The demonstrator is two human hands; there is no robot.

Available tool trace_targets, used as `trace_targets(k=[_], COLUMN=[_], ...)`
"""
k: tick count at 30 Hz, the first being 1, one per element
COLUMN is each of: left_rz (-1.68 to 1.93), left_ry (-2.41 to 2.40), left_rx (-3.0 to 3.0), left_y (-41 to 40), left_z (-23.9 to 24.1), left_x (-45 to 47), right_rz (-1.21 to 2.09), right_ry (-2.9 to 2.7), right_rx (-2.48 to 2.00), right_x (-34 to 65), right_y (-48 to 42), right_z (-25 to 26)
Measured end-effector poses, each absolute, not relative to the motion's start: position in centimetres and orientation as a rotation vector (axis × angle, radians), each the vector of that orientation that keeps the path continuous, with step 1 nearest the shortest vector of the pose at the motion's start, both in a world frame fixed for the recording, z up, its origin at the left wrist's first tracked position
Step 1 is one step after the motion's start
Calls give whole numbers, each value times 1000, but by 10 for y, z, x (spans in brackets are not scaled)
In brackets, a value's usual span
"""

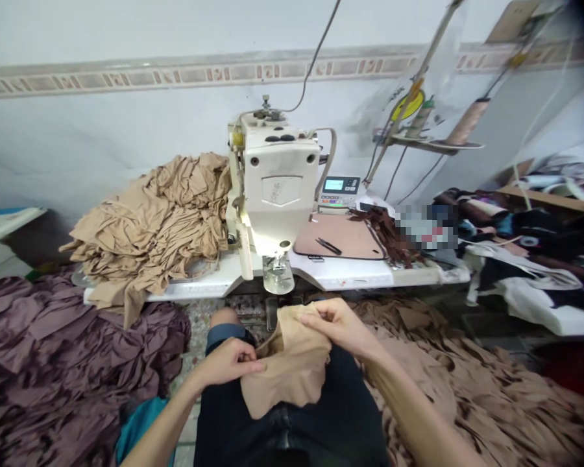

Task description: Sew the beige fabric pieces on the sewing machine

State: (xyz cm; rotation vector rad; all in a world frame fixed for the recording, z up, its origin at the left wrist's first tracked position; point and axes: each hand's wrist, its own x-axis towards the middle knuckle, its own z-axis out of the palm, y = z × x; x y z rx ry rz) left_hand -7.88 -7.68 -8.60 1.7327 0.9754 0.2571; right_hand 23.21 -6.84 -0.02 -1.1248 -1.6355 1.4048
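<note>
A piece of thin beige fabric (pixel 285 379) hangs over my lap, held between both hands. My left hand (pixel 231 361) pinches its left edge, thumb on top and fingers curled beneath. At the upper right edge my right hand (pixel 338 324) grips the cloth between thumb and fingers. The fabric is folded along its top, and part of its far side is hidden. Just beyond the cloth stands a white sewing machine (pixel 279 175), its lamp lit over the needle area and a rounded metal plate (pixel 278 280). Neither hand touches the machine.
Tan fabric pieces (pixel 160 220) are heaped left of the machine. Purple cloth (pixel 68 363) and brown cloth (pixel 457 370) lie piled low on either side. Thread snips (pixel 329 246) rest on a pink mat (pixel 343 233) near a control panel (pixel 339 188). Thread cones (pixel 468 123) stand upper right.
</note>
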Motion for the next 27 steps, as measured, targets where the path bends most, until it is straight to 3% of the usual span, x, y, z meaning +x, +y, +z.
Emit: trace_targets(k=[6, 11, 22, 27], left_rz=[664, 462, 764, 901], left_ry=[1082, 771, 933, 973], left_rx=[1640, 1677, 1555, 1892], left_y=[-72, -71, -63, -60], left_z=[-56, -37, -31, -20], left_x=[-56, -26, -40, -39], right_rz=[1612, 1445, 1460, 1059], right_ry=[-2033, -2252, -1506, -1574], right_rx=[-1020, -988, -1186, -1140], right_x=[223, 210, 228, 216], right_y=[-72, -76, -80, -85], right_z=[1, 6, -22, -5])
